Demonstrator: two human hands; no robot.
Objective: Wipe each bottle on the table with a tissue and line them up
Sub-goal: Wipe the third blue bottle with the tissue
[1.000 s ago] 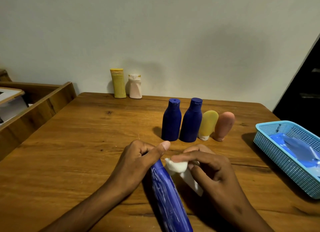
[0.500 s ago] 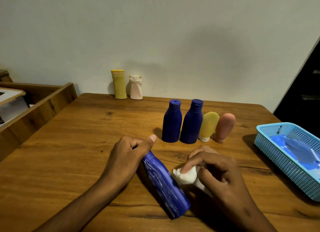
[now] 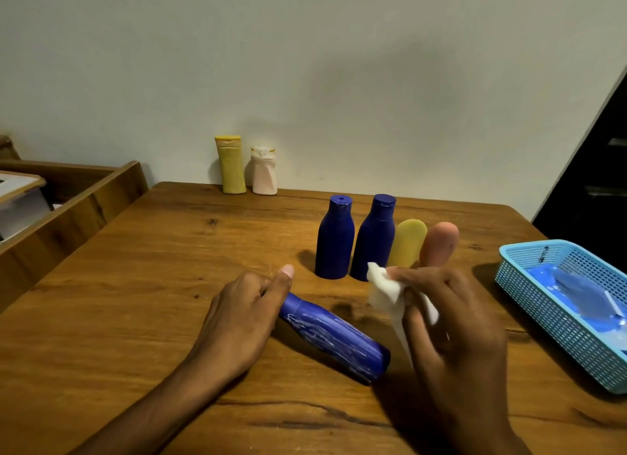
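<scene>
1 view only, head-mounted and wide-angle. The scene is seen from above the near edge of the wooden table [image 3: 135, 302], facing forward and tilted down toward the far wall [image 3: 305, 64]. The left hand [image 3: 237, 322] and right hand [image 3: 454, 332] are framed close, low in the picture, forearms entering from the bottom edge. The table's far edge is seen farther off, the blue basket [image 3: 529, 305] is cut by the right border. No 2nd view is given, so no overlap is recorded.
</scene>
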